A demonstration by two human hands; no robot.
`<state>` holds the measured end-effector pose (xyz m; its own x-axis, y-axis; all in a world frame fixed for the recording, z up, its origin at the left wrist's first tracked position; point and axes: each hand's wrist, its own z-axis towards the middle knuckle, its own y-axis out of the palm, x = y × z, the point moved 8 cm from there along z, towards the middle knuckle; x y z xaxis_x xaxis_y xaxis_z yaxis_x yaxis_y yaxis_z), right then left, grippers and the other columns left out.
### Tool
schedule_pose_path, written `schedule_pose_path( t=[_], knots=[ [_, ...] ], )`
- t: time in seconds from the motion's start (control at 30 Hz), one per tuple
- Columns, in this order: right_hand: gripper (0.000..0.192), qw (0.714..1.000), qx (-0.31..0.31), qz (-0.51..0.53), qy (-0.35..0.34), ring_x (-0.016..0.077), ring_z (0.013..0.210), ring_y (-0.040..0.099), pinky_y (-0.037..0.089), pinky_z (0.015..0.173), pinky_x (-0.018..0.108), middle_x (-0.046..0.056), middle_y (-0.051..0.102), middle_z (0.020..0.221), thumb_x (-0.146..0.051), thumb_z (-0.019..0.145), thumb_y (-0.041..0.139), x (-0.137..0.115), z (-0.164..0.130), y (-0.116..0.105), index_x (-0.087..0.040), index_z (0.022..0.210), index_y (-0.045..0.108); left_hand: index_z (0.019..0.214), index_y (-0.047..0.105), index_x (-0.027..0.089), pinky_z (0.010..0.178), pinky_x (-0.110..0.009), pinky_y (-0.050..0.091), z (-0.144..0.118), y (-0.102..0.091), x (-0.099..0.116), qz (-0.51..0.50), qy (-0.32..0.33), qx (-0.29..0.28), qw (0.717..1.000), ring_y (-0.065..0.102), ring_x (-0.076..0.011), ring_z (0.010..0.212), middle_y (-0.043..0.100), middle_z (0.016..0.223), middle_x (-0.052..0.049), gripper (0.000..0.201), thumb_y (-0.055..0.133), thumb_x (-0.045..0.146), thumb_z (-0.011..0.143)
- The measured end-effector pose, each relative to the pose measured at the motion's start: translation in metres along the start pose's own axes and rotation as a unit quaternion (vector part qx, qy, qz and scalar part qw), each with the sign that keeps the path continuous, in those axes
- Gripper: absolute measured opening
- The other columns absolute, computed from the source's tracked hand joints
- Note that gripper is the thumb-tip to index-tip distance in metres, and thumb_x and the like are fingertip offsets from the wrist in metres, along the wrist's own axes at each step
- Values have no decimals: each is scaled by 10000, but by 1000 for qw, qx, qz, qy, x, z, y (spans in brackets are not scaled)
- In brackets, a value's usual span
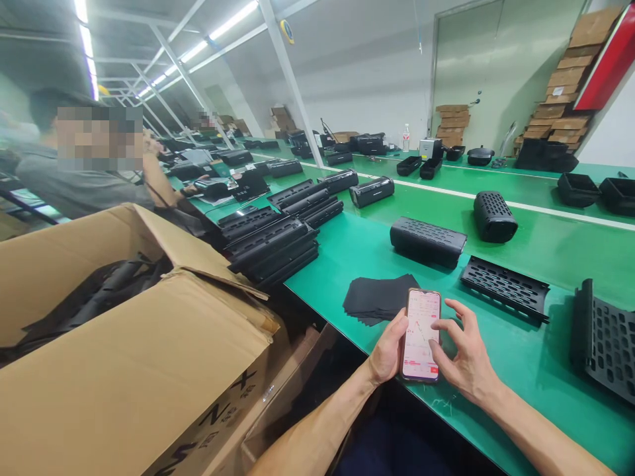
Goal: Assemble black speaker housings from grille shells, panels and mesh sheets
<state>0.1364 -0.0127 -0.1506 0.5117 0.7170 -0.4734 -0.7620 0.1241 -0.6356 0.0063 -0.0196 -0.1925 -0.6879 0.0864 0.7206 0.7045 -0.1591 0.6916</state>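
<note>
A smartphone [421, 337] with a lit, mostly white and pink screen is upright at the table's near edge. My left hand [389, 347] is closed around its left side. Over the right side of the screen is my right hand [464, 350], fingers spread and curved, with the thumb and index fingertip at the glass. Just behind the phone lies a stack of thin black sheets [374, 297]. Beyond my right hand a black perforated panel [505, 287] rests on the green table, and a black perforated housing [427, 241] lies farther back.
An open cardboard box [198, 344] holding dark parts stands at left, against the table edge. Black panels [278, 244] are stacked beside it. Another perforated panel [612, 340] sits at far right. A green conveyor belt [436, 205] runs behind. A co-worker [89, 178] is at left.
</note>
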Motion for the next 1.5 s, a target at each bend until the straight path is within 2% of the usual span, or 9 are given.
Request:
schedule_pose_path(
  t=[0.67, 0.87, 1.0, 1.13, 1.27, 1.37, 1.5],
  knots=[
    [340, 1000, -13, 24, -4, 383, 1404, 469, 490, 1076, 635, 172, 397, 1529, -271, 959, 618, -3, 0, -1, -259, 1295, 565, 1355, 645, 169, 982, -445, 539, -1, -1, 1, 9, -4, 14, 1000, 701, -342, 1153, 737, 1272, -154, 555, 690, 527, 934],
    [224, 995, 26, 68, 66, 338, 1336, 550, 539, 1031, 561, 155, 532, 1402, -287, 1003, 540, 19, 2, -8, -252, 1220, 583, 1320, 667, 164, 937, -422, 551, 0, -3, 2, 23, 10, 25, 999, 711, -332, 1120, 759, 1217, -140, 529, 685, 531, 939],
    [265, 992, 28, 78, 100, 334, 1311, 575, 541, 1031, 555, 152, 557, 1401, -253, 962, 541, 30, 0, -5, -246, 1226, 565, 1279, 680, 162, 948, -424, 552, 1, -5, 1, 21, 11, 33, 999, 705, -339, 1148, 764, 1206, -135, 508, 691, 539, 937],
    [467, 994, -23, 79, 76, 346, 1391, 521, 502, 1102, 572, 166, 500, 1473, -277, 952, 563, 21, 1, 0, -253, 1408, 466, 1276, 656, 168, 997, -460, 544, 0, -7, 2, -1, 18, 42, 999, 713, -344, 1154, 764, 1211, -131, 511, 694, 545, 933],
    [757, 990, -133, 50, 3, 394, 1542, 333, 423, 1162, 637, 183, 318, 1651, -330, 965, 568, 1, 3, 9, -287, 1634, 216, 1320, 597, 189, 966, -490, 570, 0, -6, 2, -23, 18, 42, 999, 753, -339, 1072, 767, 1205, -130, 583, 692, 598, 916],
    [879, 982, -183, 37, -38, 421, 1576, 249, 400, 1165, 664, 184, 191, 1720, -345, 963, 575, -6, 2, 12, -296, 1683, 73, 1334, 584, 184, 955, -491, 582, 0, -6, 5, -23, 33, 55, 998, 757, -341, 1064, 762, 1220, -139, 591, 690, 591, 920],
    [951, 978, -196, 37, -57, 420, 1590, 204, 371, 1184, 667, 171, 105, 1750, -319, 947, 589, -9, 2, 12, -289, 1697, 4, 1320, 601, 178, 981, -495, 576, 1, -5, 8, -20, 49, 56, 997, 727, -355, 1148, 743, 1281, -150, 554, 679, 566, 933]
  ],
)
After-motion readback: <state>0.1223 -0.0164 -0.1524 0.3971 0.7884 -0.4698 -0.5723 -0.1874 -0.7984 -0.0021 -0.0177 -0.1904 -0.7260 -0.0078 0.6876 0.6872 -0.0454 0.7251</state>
